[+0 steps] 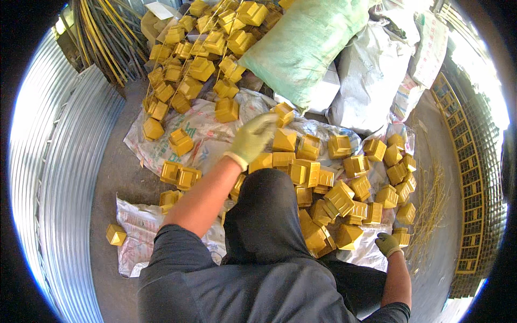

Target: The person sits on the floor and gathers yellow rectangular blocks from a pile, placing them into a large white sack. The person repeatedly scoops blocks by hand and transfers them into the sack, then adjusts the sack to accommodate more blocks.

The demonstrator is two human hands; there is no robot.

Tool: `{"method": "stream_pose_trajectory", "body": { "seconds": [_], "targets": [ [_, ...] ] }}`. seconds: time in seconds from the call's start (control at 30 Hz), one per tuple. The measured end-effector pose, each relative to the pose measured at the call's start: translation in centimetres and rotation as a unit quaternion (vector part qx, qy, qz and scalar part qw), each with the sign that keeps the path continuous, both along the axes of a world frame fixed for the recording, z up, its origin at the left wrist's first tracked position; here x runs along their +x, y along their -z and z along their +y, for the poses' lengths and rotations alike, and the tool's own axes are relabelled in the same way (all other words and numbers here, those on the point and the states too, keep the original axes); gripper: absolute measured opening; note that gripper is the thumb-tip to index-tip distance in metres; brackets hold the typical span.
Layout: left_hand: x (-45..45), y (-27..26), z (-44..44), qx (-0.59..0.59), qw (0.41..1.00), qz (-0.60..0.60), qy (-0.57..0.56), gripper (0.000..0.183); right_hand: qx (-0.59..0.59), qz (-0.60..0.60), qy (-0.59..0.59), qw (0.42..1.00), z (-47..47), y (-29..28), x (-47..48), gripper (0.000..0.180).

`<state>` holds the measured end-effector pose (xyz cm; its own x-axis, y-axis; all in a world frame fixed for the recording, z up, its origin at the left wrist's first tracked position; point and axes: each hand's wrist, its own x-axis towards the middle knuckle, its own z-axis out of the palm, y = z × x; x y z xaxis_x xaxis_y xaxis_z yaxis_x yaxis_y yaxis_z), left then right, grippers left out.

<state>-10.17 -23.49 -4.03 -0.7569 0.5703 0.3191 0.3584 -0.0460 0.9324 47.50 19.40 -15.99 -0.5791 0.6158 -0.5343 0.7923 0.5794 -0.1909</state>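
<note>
My left hand (pixel 255 139), in a pale yellow-green work glove, reaches forward over the scattered yellow-painted block-like parts. It is blurred; its fingertips are at the edge of a yellow block (pixel 283 114), and whether they touch it is unclear. Just below lies another yellow block (pixel 284 139). Low on the right, my gloved right hand (pixel 386 244) is beside a small yellow block (pixel 401 237); its fingers look curled, but their grip is hidden. Under many of the blocks are printed woven plastic sacks (pixel 161 139). A large ribbed yellow piece (pixel 339 198) rests in the heap near my knee.
Ahead, strung yellow blocks (pixel 202 68) form a pile beside a stuffed green sack (pixel 303 48) and white sacks (pixel 365 76). Corrugated metal sheets (pixel 76 121) stand left, with long thin rods (pixel 103 40) behind. Yellow-framed mesh (pixel 464 181) and thin twigs (pixel 430 202) are right.
</note>
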Motion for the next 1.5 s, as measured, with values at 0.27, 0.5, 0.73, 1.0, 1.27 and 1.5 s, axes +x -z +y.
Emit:
{"method": "stream_pose_trajectory", "body": {
  "seconds": [0.27, 0.5, 0.73, 1.0, 1.27, 1.5],
  "targets": [
    [-8.2, 12.4, -8.3, -0.173, 0.97, -0.072, -0.156, 0.028, 0.126, 0.252, -0.074, 0.957, -3.7, 2.2, -12.0, 0.043],
    [-17.9, 17.1, -4.9, -0.217, 0.954, 0.03, -0.202, 0.047, 0.087, 0.292, -0.193, 0.933, -7.7, 1.2, -29.9, 0.054],
    [-34.7, 9.0, 5.2, -0.264, 0.907, 0.177, -0.277, 0.06, 0.067, 0.251, -0.242, 0.935, -10.4, 8.0, -40.5, 0.066],
    [-49.6, 3.2, 13.0, -0.392, 0.834, 0.193, -0.337, 0.081, 0.001, 0.271, -0.172, 0.947, -10.1, 11.7, -40.4, 0.072],
    [-57.9, 4.5, 14.4, -0.479, 0.815, 0.148, -0.292, 0.092, -0.018, 0.28, -0.118, 0.952, -9.4, 12.5, -41.3, 0.072],
    [-55.4, 1.4, 17.0, -0.58, 0.719, 0.201, -0.325, 0.056, -0.043, 0.282, -0.088, 0.954, -9.2, 11.4, -41.4, 0.074]
  ]
}}
